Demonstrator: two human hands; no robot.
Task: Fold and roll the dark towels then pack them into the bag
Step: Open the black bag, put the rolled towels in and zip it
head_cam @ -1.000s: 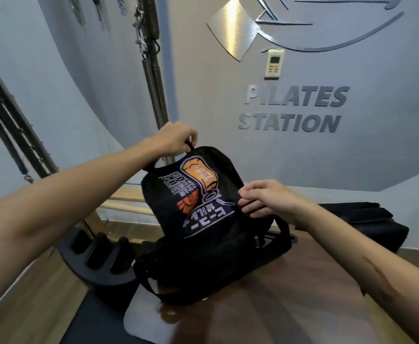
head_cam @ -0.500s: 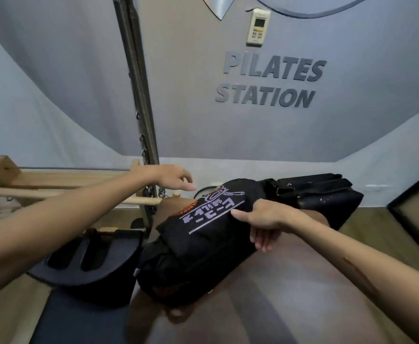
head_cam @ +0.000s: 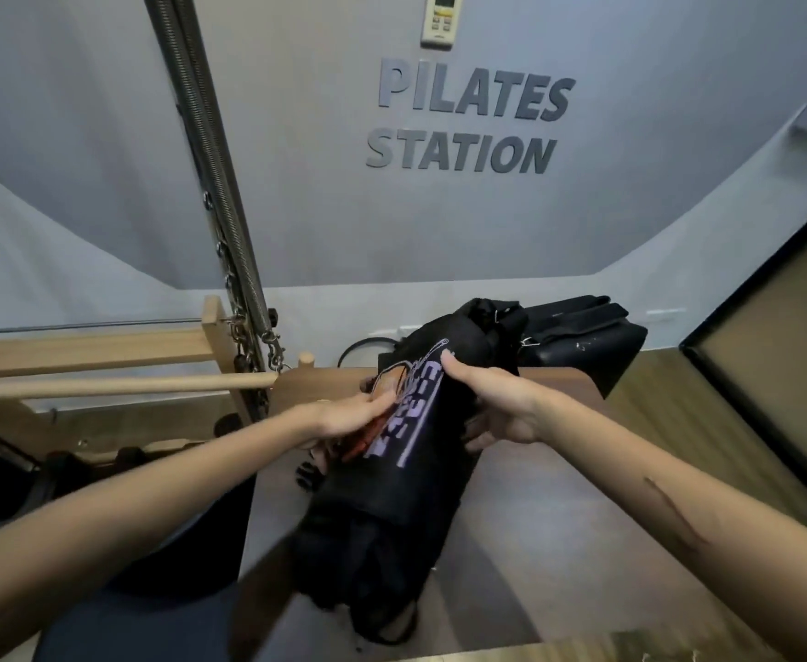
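With the black bag lying on its side on the brown counter, we clamp our left hand and right hand on its opposite flanks, probably to steady the packed load; no towels show.

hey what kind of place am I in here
Most likely a Pilates studio. Raised wall lettering reads "PILATES STATION", and at the left stands wooden exercise apparatus: a wooden bar with long metal springs hanging by it.

Bag on bench, between hands; box behind, wooden bar left.
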